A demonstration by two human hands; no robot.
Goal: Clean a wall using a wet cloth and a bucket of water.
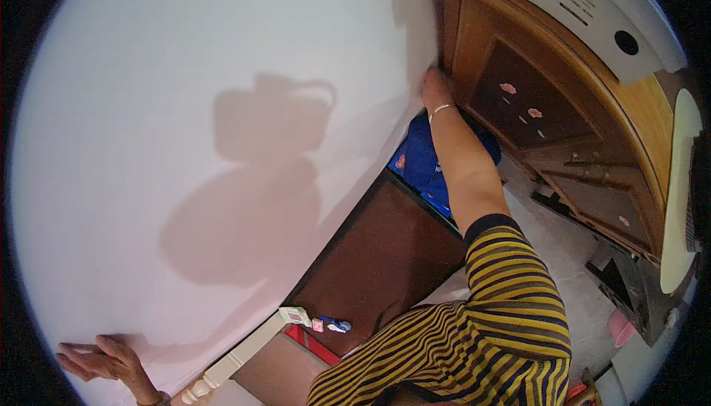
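Note:
My left hand (105,359) is raised by the white wall (139,211) at the lower left, thumb apart from the fingers, with nothing in it. My right arm, with a silver bangle, reaches up to the corner between the wall and a carved wooden cabinet (466,45). My right hand (436,86) is blurred beside the cabinet's side; its fingertips are hard to make out. Below this hand lie blue printed items (422,156), partly covered by my forearm. A dark brown surface (383,250) runs along the wall beneath them.
A small white box (295,315), a tiny pink box (317,325) and a blue and white object (339,325) lie on the brown surface. A white carton (589,11) bearing labels sits on the cabinet. A cream turned post (198,390) stands near my left hand. Something pink (621,327) is at the right.

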